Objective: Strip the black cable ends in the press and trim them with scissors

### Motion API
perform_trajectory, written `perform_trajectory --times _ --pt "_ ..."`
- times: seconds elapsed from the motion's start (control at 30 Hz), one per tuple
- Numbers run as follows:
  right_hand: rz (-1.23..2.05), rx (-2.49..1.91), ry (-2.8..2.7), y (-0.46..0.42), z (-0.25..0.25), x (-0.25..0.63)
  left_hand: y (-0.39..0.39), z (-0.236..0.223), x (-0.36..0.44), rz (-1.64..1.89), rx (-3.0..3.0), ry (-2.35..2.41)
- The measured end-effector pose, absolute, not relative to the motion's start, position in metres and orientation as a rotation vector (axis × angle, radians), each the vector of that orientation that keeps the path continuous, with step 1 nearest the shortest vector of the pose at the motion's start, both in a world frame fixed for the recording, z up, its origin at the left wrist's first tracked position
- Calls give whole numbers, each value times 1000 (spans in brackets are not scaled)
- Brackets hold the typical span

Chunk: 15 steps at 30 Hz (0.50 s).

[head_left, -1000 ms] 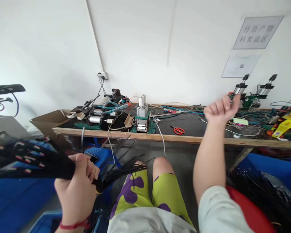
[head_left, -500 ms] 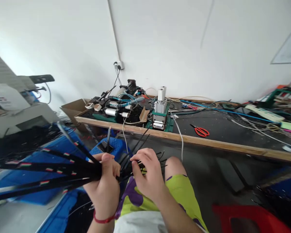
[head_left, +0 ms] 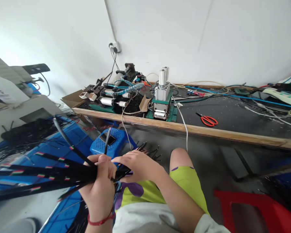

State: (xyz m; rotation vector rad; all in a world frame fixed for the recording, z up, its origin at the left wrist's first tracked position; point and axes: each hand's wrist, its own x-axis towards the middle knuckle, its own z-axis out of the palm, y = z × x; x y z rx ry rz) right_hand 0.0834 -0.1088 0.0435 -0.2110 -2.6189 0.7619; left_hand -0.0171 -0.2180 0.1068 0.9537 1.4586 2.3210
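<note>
My left hand (head_left: pixel 100 183) is closed around a bundle of black cables (head_left: pixel 81 171). Their far ends fan out to the left, several marked with small red, white and green bands. One cable sticks up above my fist, and another slants up to the left with a grey end. Close against it, my right hand (head_left: pixel 142 165) wraps over the same bundle on its other side, fingers on top and thumb beneath. Thin dark wire ends (head_left: pixel 155 153) poke out beyond its knuckles. My palms hide the middle of the bundle.
Ahead, a black workbench (head_left: pixel 184 113) with a wooden edge bears a pneumatic press (head_left: pixel 162 97), metal cylinders (head_left: pixel 108 101) and red-handled scissors (head_left: pixel 208 120). A blue stool (head_left: pixel 111 139) stands below it. Blue bins (head_left: pixel 45 152) with black cables are at left, a red stool (head_left: pixel 252 202) at lower right.
My right hand has moved left from the loose wire ends and now lies over the bundle beside my left hand. The left hand keeps its hold. The view has shifted slightly.
</note>
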Motion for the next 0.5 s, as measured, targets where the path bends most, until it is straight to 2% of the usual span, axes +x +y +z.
perform_trajectory --times 0.2,0.4,0.5 --pt "619 -144 -2737 -109 35 88 -240 115 -14 2275 977 1452" --pt "568 -126 -2725 -106 51 85 -255 139 -20 2011 1234 1715" --pt "576 -141 -2692 -97 57 85 -247 149 -15 2039 1277 1737"
